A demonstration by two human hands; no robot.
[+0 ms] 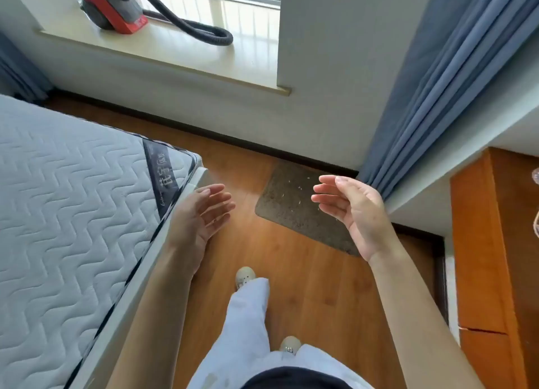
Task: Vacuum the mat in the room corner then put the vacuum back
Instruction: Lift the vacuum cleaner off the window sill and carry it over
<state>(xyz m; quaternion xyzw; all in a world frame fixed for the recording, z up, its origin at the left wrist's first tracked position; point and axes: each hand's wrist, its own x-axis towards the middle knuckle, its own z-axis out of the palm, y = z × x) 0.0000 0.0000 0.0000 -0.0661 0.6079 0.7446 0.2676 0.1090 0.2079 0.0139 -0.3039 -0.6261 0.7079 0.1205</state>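
Nothing of the task looks begun; both hands are raised in front of the body with nothing in them, the left hand point(201, 213) with fingers straight and relaxed beside the corner of the mattress point(73, 199), the right hand point(350, 210) loosely cupped, palm turned inward, in front of the mat point(291, 204); the step in hand seems to be the approach, one shoe point(245, 276) stepped forward on the wooden floor point(306, 286). The red canister vacuum point(112, 12) sits well apart on the pale, glossy window ledge point(175, 53), its dark ribbed hose point(189, 26) curling in a loop across the stone; the mat lies in the corner against the dark skirting board, just beside the foot of the blue-grey curtain point(437, 82). It is a small rectangular mat, brownish-grey and coarse-looking, scattered with pale flecks of debris. The next move, as I judge it, calls for a reach up and to the left to lift the vacuum off the ledge, minding the trailing hose; whether it is plugged in cannot be told. The mattress is quilted in a zigzag pattern, white with dark piping; an orange-brown wooden cabinet point(495, 242) stands at the right.
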